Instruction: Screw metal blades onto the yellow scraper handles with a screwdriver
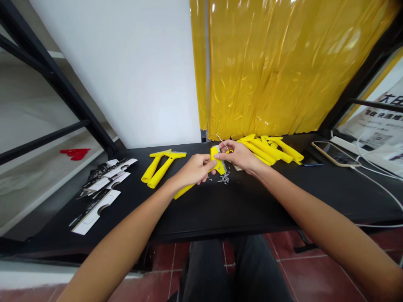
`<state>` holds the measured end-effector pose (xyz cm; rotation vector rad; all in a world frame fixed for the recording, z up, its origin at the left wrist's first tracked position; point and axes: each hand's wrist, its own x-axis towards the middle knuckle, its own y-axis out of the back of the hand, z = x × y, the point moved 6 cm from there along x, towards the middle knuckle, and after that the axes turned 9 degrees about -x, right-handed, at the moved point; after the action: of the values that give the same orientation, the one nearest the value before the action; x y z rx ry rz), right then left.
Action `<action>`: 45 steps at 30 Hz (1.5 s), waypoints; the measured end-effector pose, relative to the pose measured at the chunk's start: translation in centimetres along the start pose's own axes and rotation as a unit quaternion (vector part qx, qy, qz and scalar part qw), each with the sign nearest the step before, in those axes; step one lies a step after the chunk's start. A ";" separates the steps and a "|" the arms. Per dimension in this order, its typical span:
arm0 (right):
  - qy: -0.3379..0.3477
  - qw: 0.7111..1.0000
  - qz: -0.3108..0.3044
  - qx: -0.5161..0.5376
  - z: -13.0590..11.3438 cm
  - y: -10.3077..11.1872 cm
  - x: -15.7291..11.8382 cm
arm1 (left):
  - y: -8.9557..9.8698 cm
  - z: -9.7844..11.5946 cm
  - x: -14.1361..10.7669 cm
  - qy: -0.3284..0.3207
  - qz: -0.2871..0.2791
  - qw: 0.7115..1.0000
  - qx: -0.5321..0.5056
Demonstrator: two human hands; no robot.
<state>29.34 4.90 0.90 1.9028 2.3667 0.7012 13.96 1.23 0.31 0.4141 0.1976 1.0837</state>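
My left hand (199, 167) is closed around a yellow scraper (185, 191), whose handle slants down to the left. The scraper's wide head sticks up past my fingers, with a metal strip along its right edge. My right hand (241, 156) pinches that edge between thumb and fingers. Tucked in the same hand is a screwdriver (223, 143), its thin shaft pointing up and left; most of its handle is hidden. Small loose screws (224, 178) lie on the black table (239, 209) just below the scraper head.
Two yellow scrapers (162, 170) lie to the left, near a pile of white and black cards (102, 184). More yellow scraper parts (273, 149) are heaped at the right. Beyond them are a phone (335, 154) and white cables (378, 184). A yellow plastic curtain (267, 71) hangs behind.
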 end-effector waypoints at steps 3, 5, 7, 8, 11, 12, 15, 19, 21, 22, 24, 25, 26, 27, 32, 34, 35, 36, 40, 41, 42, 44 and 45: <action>-0.058 0.995 -0.076 0.036 -0.1 -0.5 -0.5 | 0.1 0.2 0.0 0.019 -0.019 0.999 -0.036; -0.078 0.991 -0.097 0.049 -0.1 -0.7 -0.8 | 0.2 -0.1 0.2 0.036 -0.020 0.998 -0.049; -0.082 0.991 -0.090 0.051 0.2 -0.8 -0.7 | 0.6 -0.3 0.3 0.032 -0.005 0.998 -0.057; -0.087 0.992 -0.078 0.051 0.4 -0.7 -0.5 | 0.8 -0.3 0.4 0.020 0.011 0.999 -0.049; -0.115 0.990 -0.041 0.068 1.4 -0.4 -0.1 | 1.6 0.8 0.0 -0.058 0.076 0.993 0.070; -0.126 0.988 -0.037 0.077 1.7 -0.4 0.0 | 1.7 1.4 -0.2 -0.093 0.092 0.982 0.135; -0.147 0.983 -0.038 0.102 2.0 -0.3 0.0 | 0.9 2.5 -0.9 -0.177 0.096 0.927 0.318; -0.157 0.978 -0.036 0.130 1.8 -0.4 -0.2 | -0.1 2.0 -0.9 -0.198 0.077 0.874 0.437; -0.155 0.978 -0.044 0.134 1.8 -0.6 -0.2 | -0.2 1.7 -0.8 -0.207 0.076 0.863 0.454; -0.147 0.980 -0.046 0.126 1.8 -0.5 -0.1 | -0.1 1.6 -0.8 -0.210 0.078 0.862 0.454; -0.096 0.992 -0.039 0.074 1.5 0.4 0.4 | 0.4 1.4 -0.6 -0.203 0.092 0.870 0.441; -0.055 0.997 -0.038 0.028 1.3 1.1 0.6 | 0.9 1.4 -0.5 -0.194 0.106 0.877 0.427; -0.007 0.999 -0.039 -0.026 1.1 1.8 0.8 | 1.3 1.4 -0.4 -0.185 0.122 0.886 0.408; 0.038 0.994 -0.058 -0.086 1.1 2.3 0.9 | 1.9 1.4 -0.3 -0.177 0.138 0.895 0.386; 0.031 0.948 -0.214 -0.233 4.1 3.4 0.9 | 4.8 1.1 0.3 -0.090 0.215 0.937 0.260; 0.026 0.936 -0.250 -0.246 4.9 3.2 0.9 | 5.5 0.4 0.5 -0.024 0.211 0.963 0.166; 0.034 0.932 -0.259 -0.252 5.0 3.0 0.9 | 5.6 0.0 0.6 0.002 0.198 0.975 0.103; 0.043 0.929 -0.263 -0.257 4.9 2.8 0.9 | 5.5 -0.3 0.6 0.021 0.180 0.983 0.037; 0.069 0.925 -0.255 -0.274 4.4 2.2 0.9 | 5.0 -0.9 0.7 0.059 0.128 0.977 -0.158; 0.070 0.924 -0.257 -0.275 4.3 2.2 0.8 | 4.9 -1.1 0.7 0.064 0.119 0.972 -0.190; 0.068 0.923 -0.259 -0.277 4.3 2.1 0.8 | 4.7 -1.3 0.8 0.070 0.111 0.967 -0.217; 0.064 0.925 -0.247 -0.281 4.0 2.3 0.8 | 4.4 -1.8 1.1 0.081 0.097 0.958 -0.257; 0.066 0.930 -0.222 -0.284 3.6 2.6 0.9 | 4.3 -2.0 1.2 0.090 0.092 0.955 -0.269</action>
<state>32.59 7.32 -1.19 1.0734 2.1964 1.3023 10.32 4.48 0.32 -0.1606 0.0170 1.3059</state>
